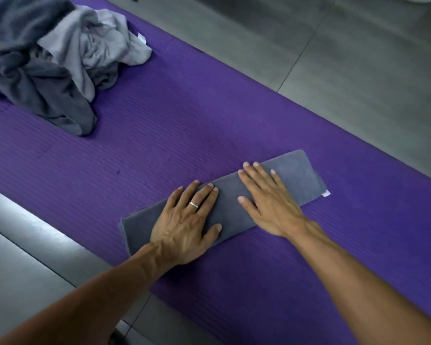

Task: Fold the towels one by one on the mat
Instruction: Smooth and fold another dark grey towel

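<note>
Two palms flat on grey towel (228, 207) — left hand (184, 220), right hand (266, 197), fingers straight, gripping nothing, pressing crease into long strip near mat (159, 135) right edge. Unfolded pile (52, 58) waits at far-left corner — next in turn.

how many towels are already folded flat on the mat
1. The folded grey towel lies as a long strip on the purple mat, under both flat hands. The rest sit unfolded in the crumpled pile at the far left; their number can't be told.
</note>
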{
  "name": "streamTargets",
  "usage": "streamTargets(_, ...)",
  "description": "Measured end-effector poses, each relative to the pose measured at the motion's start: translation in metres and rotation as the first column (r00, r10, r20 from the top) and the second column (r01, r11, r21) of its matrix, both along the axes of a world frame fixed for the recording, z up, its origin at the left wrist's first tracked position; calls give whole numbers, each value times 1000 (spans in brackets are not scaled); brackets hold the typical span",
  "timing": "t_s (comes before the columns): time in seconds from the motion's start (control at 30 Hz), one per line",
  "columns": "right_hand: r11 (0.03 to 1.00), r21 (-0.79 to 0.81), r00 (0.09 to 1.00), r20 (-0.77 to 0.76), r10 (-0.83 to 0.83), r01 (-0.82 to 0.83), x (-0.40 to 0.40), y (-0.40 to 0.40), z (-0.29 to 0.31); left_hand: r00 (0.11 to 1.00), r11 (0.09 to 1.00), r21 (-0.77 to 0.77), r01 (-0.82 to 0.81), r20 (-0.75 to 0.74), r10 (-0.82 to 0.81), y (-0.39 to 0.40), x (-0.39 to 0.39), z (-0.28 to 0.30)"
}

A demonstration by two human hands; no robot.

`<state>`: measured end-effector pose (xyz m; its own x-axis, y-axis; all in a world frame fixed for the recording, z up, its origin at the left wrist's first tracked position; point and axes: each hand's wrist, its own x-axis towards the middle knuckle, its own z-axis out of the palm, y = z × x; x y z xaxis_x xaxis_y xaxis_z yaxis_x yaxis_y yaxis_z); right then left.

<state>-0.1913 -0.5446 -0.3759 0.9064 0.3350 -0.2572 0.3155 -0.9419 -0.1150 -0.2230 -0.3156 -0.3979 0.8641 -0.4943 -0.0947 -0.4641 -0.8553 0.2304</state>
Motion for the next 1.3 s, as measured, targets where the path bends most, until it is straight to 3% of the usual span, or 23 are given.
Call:
streamTargets(0.1,984,-95,988,-33,-153,150,-1,-19,-2,998,998,-1,66,8,-66,7,-1,0)
streamTargets(0.23,925,-182,936,-57,-349,334,1,-26,13,958,958,33,286,9,-287,29,-11,-1)
streamTargets(0.37,932,-39,928,-85,-362,360,-12,14,23,929,929,7,370,17,-370,63,-22,-2)
streamTargets(0.47,939,100,943,-89,-321,329,-28,51,25,926,920,-106,376,29,-375,87,-24,7)
streamTargets(0.57,932,234,960,-112,-258,277,-40,84,31,978,937,-285,202,15,-206,100,-20,33)
streamTargets(0.7,904,385,976,-178,-123,185,-48,117,46,979,902,-422,-94,-202,8,101,5,69)
streamTargets(0.93,892,445,996,-24,-81,84,-46,136,61,780,808,-464,-364,-626,-8,92,49,101)
streamTargets(1.0,854,485,982,-66,-177,186,-44,130,63,741,668,-542,-510,-671,22,88,55,108)
streamTargets(1.07,737,578,933,-146,-330,351,-41,116,67,625,443,-556,-703,-781,11,87,59,113)
streamTargets(1.13,537,666,841,-281,-463,518,-40,98,69,492,319,-514,-796,-857,-153,84,58,115)
streamTargets(1.2,297,694,729,-479,-490,656,-45,82,68,477,313,-563,-765,-822,-312,72,49,108)
streamTargets(1.3,-175,659,559,-727,-399,732,-55,67,65,482,307,-629,-714,-760,-436,39,29,95)
